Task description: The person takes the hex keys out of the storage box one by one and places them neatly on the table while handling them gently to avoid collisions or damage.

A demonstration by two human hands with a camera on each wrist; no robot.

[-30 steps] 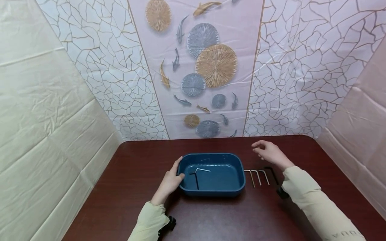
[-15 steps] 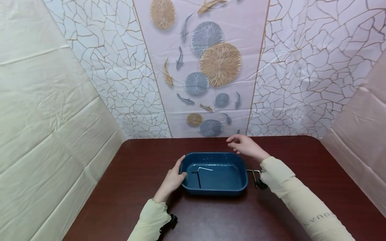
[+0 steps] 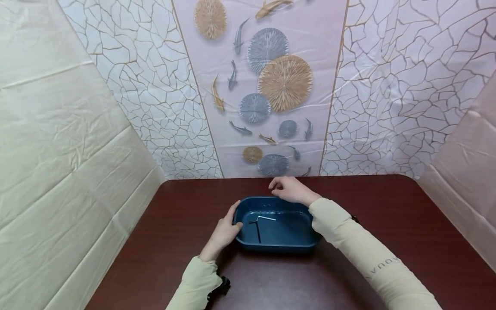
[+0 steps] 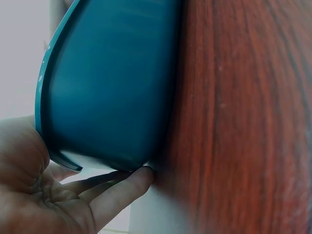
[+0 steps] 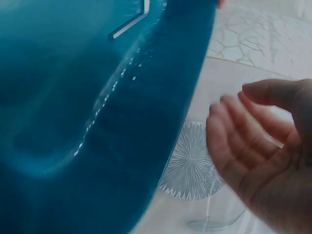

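A blue plastic tray stands on the table. My left hand holds its left end, thumb over the rim and fingers along the outer wall, as the left wrist view also shows. Inside the tray, toward the left, lie a silver hex key and a black hex key. My right hand is in the air over the tray's far rim, fingers loosely bent, nothing visible in them. In the right wrist view the same hand appears apart from the tray wall.
The dark red wooden table meets a patterned cloth wall at its far edge. My right sleeve crosses the tray's right end and hides the table area just beside it. Pale cloth hangs on both sides.
My right hand has moved left from above the hex keys at the right to the tray's far rim. Its sleeve now hides those keys. My left hand keeps its hold on the tray.
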